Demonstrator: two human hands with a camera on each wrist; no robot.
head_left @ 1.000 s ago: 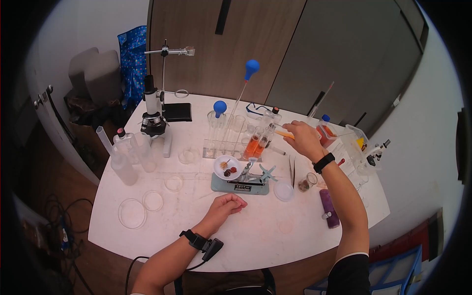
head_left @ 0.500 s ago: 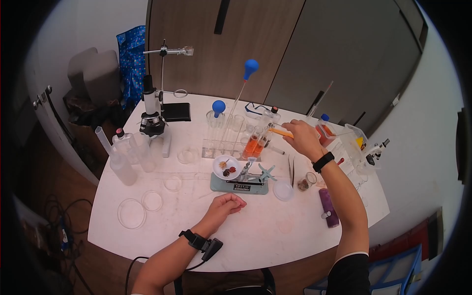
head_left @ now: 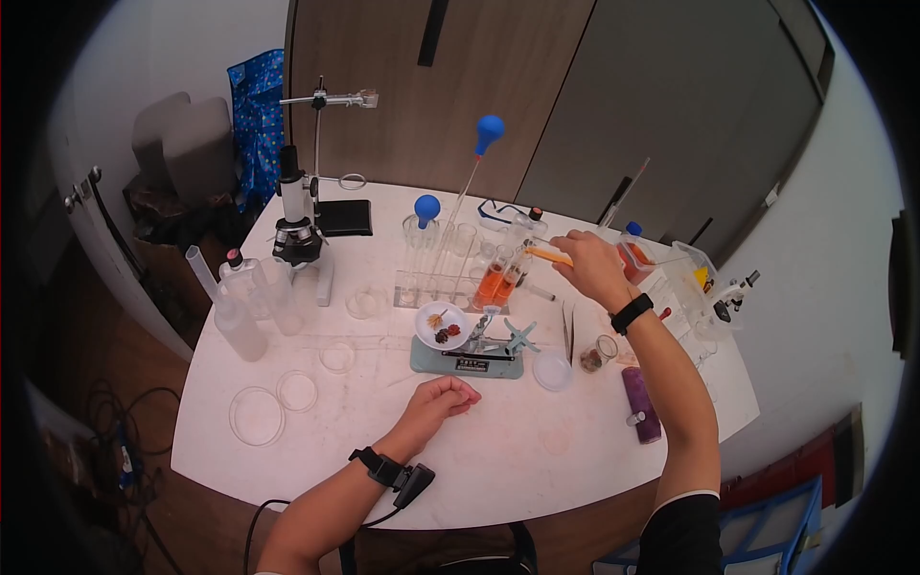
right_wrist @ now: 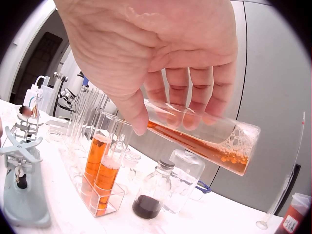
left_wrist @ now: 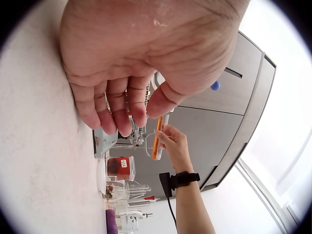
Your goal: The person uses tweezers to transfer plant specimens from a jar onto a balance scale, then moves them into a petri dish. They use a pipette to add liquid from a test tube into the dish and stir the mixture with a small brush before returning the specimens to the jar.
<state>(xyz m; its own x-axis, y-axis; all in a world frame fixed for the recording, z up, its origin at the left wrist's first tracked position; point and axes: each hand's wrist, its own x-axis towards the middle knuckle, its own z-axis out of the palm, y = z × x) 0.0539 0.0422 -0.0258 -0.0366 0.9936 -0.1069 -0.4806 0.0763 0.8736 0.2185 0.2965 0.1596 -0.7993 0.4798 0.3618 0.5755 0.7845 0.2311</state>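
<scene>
My right hand (head_left: 591,266) grips a clear glass vessel (right_wrist: 204,139) between thumb and fingers. It lies tilted almost level, with orange liquid and bubbles toward its closed end and its other end by the test tubes. Two tubes of orange liquid (right_wrist: 106,179) stand in a clear rack (right_wrist: 116,199). My left hand (head_left: 433,410) rests on the table in front of the balance (head_left: 460,365), fingers loosely curled and holding nothing. On the balance's white dish (head_left: 428,334) lie small dried pieces.
Microscope (head_left: 296,206) and plastic bottles (head_left: 240,326) stand at the left, near petri dishes (head_left: 257,417). Blue-bulbed pipettes (head_left: 490,128) rise behind the rack. At the right are tweezers (head_left: 571,335), a jar (head_left: 600,353) and a purple roll (head_left: 642,406); a dark-liquid bottle (right_wrist: 147,206) stands beyond the tubes.
My right hand has shifted very slightly upward in the head view, and the vessel in it lies a little differently. The left hand stays in place.
</scene>
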